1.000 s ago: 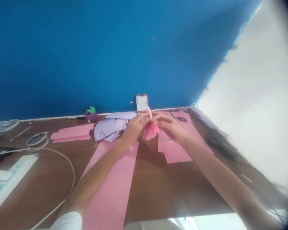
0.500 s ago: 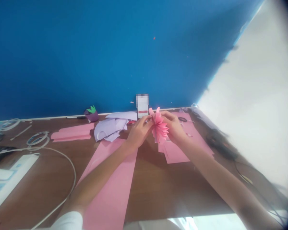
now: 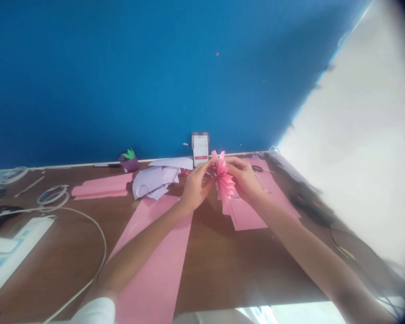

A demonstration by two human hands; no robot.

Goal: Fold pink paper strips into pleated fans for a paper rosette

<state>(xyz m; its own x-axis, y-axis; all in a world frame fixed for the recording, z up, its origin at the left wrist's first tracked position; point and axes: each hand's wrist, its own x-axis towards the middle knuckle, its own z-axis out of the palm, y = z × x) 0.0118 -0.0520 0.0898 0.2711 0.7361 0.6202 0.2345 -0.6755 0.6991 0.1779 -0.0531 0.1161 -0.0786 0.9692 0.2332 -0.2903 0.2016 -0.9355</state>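
Nearest, a long pink paper strip [image 3: 155, 265] lies on the brown desk [image 3: 222, 261], running under the left forearm. Both arms stretch forward and meet above the middle of the desk. The left hand [image 3: 194, 186] has its grip pinched shut on the left side of a pleated pink paper fan [image 3: 223, 179], fingers curled toward the folds. The right hand [image 3: 245, 177] closes its grip on the fan's right side, thumb over the top. The fan stands upright between them, held just above a stack of pink sheets [image 3: 248, 213]. Left of the hands lie crumpled lilac papers [image 3: 153, 180]. Farther back, against the blue wall [image 3: 155, 76], stands a small white card [image 3: 200, 150] with a red band; its writing is too blurred to read.
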